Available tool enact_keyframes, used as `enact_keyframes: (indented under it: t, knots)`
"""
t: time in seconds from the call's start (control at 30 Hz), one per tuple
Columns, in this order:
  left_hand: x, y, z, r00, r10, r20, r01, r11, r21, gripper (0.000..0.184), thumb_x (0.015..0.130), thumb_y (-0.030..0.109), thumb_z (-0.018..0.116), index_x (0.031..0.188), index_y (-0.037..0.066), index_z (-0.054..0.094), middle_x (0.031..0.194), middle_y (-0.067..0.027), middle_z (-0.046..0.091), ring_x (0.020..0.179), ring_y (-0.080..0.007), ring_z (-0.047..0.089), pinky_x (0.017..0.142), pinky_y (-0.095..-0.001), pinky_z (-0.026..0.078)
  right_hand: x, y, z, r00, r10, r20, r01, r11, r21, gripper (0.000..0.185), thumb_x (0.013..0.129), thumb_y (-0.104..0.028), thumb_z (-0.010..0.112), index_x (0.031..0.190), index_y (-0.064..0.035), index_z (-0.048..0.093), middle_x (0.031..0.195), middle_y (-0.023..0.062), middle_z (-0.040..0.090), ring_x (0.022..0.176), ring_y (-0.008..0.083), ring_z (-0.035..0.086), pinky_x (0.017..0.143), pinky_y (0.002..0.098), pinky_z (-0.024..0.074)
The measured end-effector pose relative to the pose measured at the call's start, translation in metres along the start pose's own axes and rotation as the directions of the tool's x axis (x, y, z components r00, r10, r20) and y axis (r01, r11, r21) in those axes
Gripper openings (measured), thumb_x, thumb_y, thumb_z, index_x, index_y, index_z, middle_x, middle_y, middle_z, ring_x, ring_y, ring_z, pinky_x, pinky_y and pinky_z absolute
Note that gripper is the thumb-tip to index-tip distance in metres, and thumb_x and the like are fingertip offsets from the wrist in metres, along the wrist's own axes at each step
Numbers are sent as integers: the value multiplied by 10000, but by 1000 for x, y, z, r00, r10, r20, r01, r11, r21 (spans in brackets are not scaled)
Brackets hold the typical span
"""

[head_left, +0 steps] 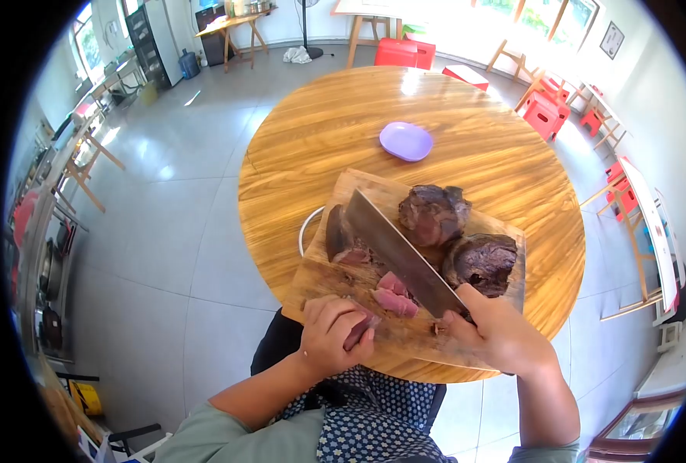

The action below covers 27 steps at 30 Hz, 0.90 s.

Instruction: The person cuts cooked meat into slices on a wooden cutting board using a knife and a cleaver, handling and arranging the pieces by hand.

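My left hand (333,337) is wrapped round a piece of meat (360,330) at the near left of the wooden cutting board (312,279). In my right hand (501,328) is a large cleaver (404,258), its blade slanting up and left across the board. Pink cut pieces (395,295) lie left of the blade, near its middle. A dark-edged chunk of meat (343,235) rests at the board's left side. Beyond the blade sit two big dark pieces, one farther back (434,214) and one at the right (482,262).
The board lies on a round wooden table (304,131). A purple plate (406,141) stands behind the board. A white ring-shaped handle (306,231) shows at the board's left. Red stools (542,114) and side tables line the room.
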<state>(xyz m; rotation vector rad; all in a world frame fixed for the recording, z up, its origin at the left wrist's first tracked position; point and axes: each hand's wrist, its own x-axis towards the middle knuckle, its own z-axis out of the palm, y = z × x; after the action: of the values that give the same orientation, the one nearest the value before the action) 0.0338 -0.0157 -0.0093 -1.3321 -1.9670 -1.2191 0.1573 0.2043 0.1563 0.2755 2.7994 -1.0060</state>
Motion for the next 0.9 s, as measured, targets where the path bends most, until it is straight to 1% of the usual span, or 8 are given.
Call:
enact_keyframes:
  t: [0.1,0.2,0.4,0.53,0.73,0.8,0.83,0.9]
  knots:
    - [-1,0,-3,1000,20,9,-20,1000,7,328,728,147,771,1023,64,655,1026,-115,661,913,-331,607,816,-426,465,-13,-9,5,997,69,-19,-71,995,-75,234,1018,-255,566,1050,-39,483,805,258,651,775,477,638,668,553,466]
    - [-2,0,-3,1000,16,21,-16,1000,13,299,740,153,764,1007,61,666,1029,-115,666,911,-332,609,815,-425,464,-21,-21,14,988,143,57,-139,988,-67,232,1024,-262,557,1050,-45,480,827,249,661,781,478,640,684,562,480]
    - [-7,-4,0,999,4,47,-6,999,44,296,745,195,762,1014,85,707,1066,-88,667,920,-314,631,803,-413,452,-28,-21,31,989,40,144,-31,997,-66,197,1006,-219,575,1008,-39,496,760,213,641,710,460,631,637,555,488]
    - [-4,-3,1,999,14,33,-17,997,82,286,737,222,751,993,96,729,1055,-77,670,908,-310,626,799,-416,449,-24,-26,31,975,69,211,-42,991,-130,181,996,-200,583,998,-36,506,771,202,652,699,441,642,632,541,502]
    - [-19,-6,0,989,-25,144,6,991,131,312,770,306,760,995,92,739,1071,-95,683,910,-303,627,828,-435,429,-28,-19,39,974,-18,224,56,984,-168,195,961,-177,619,993,-21,505,800,207,665,700,424,669,634,506,547]
    - [-22,-8,-1,986,-19,166,1,994,112,311,777,325,760,986,95,741,1082,-101,688,911,-297,629,831,-429,424,-31,-8,47,975,-223,-10,221,968,-120,152,987,-86,578,1076,-24,471,705,189,563,499,380,553,472,470,478]
    - [-23,-9,-2,985,-8,175,-9,995,97,313,783,345,761,976,99,743,1093,-107,692,911,-291,631,834,-424,419,-32,-7,47,976,-216,-3,214,970,-111,152,987,-86,578,1076,-24,471,705,189,563,499,380,553,472,470,478]
    - [-21,-8,-2,984,-35,175,19,995,94,309,775,349,763,966,107,742,1086,-100,696,909,-280,632,840,-416,414,-34,-10,41,967,12,255,19,993,-118,238,900,-58,518,1105,34,441,910,287,611,731,476,653,637,536,533]
